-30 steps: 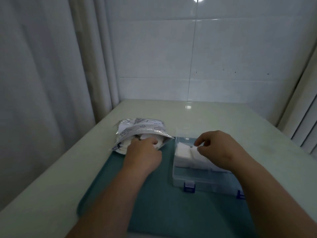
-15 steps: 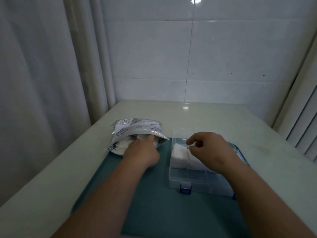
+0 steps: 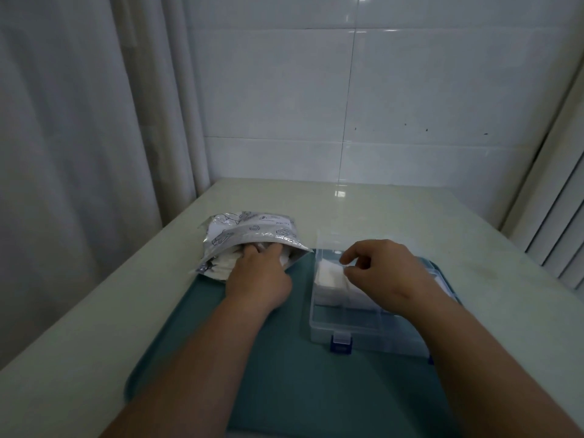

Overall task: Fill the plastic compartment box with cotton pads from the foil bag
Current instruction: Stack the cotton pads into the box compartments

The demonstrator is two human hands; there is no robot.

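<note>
The silver foil bag (image 3: 252,227) lies at the tray's far left corner, mouth facing me, with white cotton pads (image 3: 226,265) showing inside. My left hand (image 3: 260,276) reaches into that mouth, its fingers curled down onto the pads and their tips hidden. To the right stands the clear plastic compartment box (image 3: 317,327) with blue latches, its lid open toward the back. White pads (image 3: 328,279) fill its far-left compartments; the near row looks empty. My right hand (image 3: 384,270) hovers over those pads with loosely curled fingers and holds nothing.
Bag and box sit on a teal tray (image 3: 284,374) on a pale table (image 3: 395,210). A curtain (image 3: 79,153) hangs on the left, a tiled wall stands behind, and vertical blinds (image 3: 556,232) are on the right.
My left hand has pushed a little deeper into the bag's mouth. My right hand's fingers have lifted slightly off the pads in the box.
</note>
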